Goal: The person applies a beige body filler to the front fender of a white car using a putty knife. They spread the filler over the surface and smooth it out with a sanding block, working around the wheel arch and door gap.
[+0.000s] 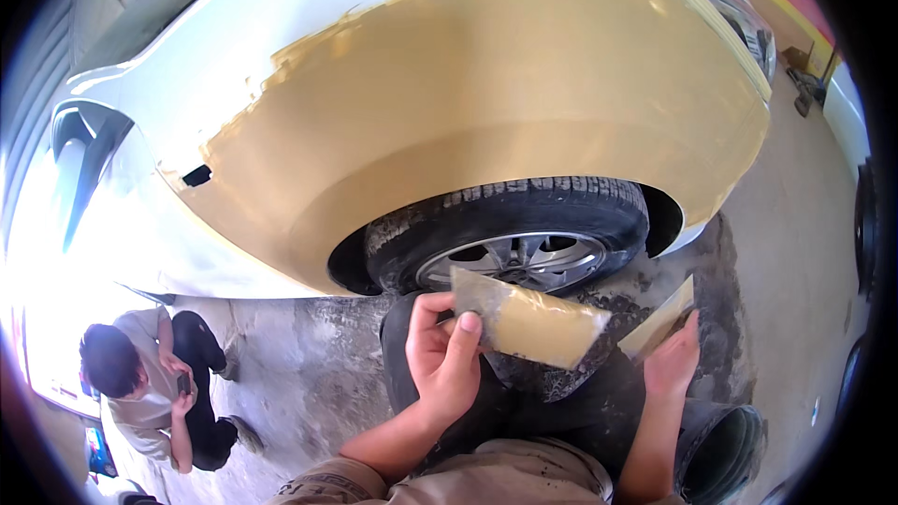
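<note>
My left hand [444, 360] pinches a thin flat putty board [538, 323] by its left end, thumb on top. Tan putty covers most of that board. To its right, my right hand [672, 355] is closed on a thin putty spreader [662, 318], tilted upward and smeared with tan. The two tools are apart. Beyond them is the car's white fender [449, 103], largely coated in smooth tan filler with ragged upper edges. Neither tool touches the panel. Under the fender's arch stands the front wheel [510, 257], partly hidden by the board.
A person [140, 374] sits low at the left with a phone [182, 382] in hand. A dark round bucket [720, 458] stands by my right forearm. Another vehicle [851, 131] lines the right edge. The concrete floor [281, 365] is stained.
</note>
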`<control>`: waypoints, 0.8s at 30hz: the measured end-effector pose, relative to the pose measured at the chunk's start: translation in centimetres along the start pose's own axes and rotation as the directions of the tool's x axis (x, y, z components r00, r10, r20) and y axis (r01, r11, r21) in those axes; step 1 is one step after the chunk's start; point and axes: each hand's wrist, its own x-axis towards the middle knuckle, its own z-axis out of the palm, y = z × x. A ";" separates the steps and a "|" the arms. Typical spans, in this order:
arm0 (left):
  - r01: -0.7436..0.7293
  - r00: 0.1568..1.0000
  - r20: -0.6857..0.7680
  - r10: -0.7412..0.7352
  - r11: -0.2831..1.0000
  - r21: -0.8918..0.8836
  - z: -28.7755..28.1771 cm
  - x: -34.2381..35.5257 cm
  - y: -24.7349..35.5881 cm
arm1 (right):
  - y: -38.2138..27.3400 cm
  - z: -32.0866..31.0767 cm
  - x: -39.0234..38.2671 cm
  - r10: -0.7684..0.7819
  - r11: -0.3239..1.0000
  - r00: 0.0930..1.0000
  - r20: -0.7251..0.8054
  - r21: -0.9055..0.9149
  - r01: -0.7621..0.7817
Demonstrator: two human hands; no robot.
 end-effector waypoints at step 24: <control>-0.484 0.875 0.194 0.444 0.779 0.398 6.8 -1.2 -4.2 | -3.1 10.9 -4.5 -0.607 0.076 0.296 0.738 -0.316 0.946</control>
